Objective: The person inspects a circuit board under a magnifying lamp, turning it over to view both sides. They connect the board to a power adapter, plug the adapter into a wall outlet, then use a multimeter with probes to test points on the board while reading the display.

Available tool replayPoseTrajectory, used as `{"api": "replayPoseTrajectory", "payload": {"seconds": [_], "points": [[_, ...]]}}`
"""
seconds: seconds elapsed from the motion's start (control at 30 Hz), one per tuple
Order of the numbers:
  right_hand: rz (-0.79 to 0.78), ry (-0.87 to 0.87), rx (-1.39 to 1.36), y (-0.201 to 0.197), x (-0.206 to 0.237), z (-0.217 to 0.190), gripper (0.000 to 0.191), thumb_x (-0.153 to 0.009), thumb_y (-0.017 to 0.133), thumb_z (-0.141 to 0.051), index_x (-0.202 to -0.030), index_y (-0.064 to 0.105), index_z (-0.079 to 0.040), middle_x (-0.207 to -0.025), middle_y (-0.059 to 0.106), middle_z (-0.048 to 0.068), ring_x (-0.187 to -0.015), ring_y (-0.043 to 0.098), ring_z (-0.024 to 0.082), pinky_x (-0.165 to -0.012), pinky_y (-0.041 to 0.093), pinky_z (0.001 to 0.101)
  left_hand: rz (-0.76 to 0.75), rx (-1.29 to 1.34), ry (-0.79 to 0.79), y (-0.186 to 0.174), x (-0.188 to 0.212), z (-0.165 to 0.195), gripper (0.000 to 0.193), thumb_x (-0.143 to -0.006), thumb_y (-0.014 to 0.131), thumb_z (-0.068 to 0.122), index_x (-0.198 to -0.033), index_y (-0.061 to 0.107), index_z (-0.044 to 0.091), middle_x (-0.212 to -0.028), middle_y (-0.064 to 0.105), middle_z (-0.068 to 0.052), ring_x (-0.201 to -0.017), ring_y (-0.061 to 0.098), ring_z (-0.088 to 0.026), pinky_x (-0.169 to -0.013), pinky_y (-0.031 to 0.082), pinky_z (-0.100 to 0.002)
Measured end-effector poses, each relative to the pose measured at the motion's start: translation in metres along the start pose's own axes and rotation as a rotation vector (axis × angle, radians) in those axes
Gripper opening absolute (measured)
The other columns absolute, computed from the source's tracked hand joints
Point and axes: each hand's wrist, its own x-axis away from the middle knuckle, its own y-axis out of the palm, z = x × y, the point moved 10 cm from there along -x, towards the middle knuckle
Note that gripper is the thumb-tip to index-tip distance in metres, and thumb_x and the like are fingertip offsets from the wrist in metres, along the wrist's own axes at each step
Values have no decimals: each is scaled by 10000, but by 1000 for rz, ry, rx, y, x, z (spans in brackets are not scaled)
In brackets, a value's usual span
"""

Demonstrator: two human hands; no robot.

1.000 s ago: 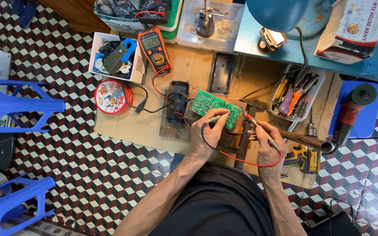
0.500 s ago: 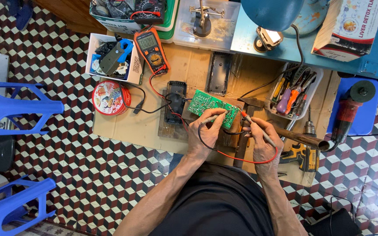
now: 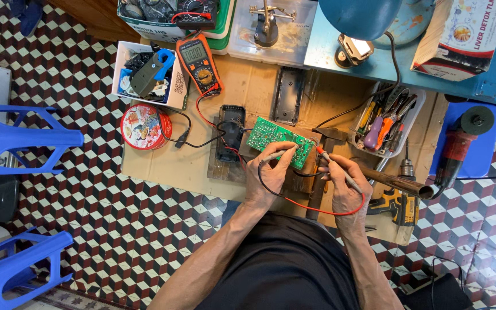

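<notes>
Probing a circuit board with two meter leads

The green circuit board (image 3: 276, 140) lies on a wooden block at mid desk (image 3: 162, 166). The left hand (image 3: 271, 178) is closed around the black probe (image 3: 279, 152), tip on the board's near edge. The right hand (image 3: 343, 186) grips the red probe (image 3: 333, 163), tip at the board's right end. Both leads run to the orange multimeter (image 3: 199, 62).

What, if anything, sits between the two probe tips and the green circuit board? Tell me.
Nothing visible does. The left hand holds its probe with the tip on the green circuit board. The right hand angles the red-tipped probe toward the board's right edge; whether that tip touches is too small to tell.
</notes>
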Motion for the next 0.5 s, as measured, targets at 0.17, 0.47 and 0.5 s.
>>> {"api": "replayPoseTrajectory", "payload": {"seconds": [0.17, 0.47, 0.5], "points": [[-2, 5, -9, -1, 1, 3, 246, -1047, 575, -106, -1219, 660, 48, -1086, 741, 127, -955, 725, 143, -821, 583, 261, 2, -3, 20, 0, 0, 1, 150, -990, 703, 174, -1108, 738, 88, -966, 797, -40, -863, 761, -84, -698, 588, -260], [-13, -30, 66, 2, 3, -4, 242, -1054, 584, -114, -1223, 669, 37, -1043, 731, 100, -932, 706, 120, -829, 578, 244, -2, 26, 12, -1, 1, 2, 155, -998, 699, 174, -1119, 740, 85, -959, 794, -35, -835, 734, -69, -694, 577, -251], [-12, -27, 65, 3, 4, -5, 244, -1053, 584, -117, -1225, 668, 35, -1049, 730, 95, -940, 706, 116, -834, 577, 243, -5, 50, -5, -1, 1, 1, 159, -999, 697, 171, -1125, 742, 84, -958, 794, -33, -819, 718, -65, -688, 572, -250]]}}
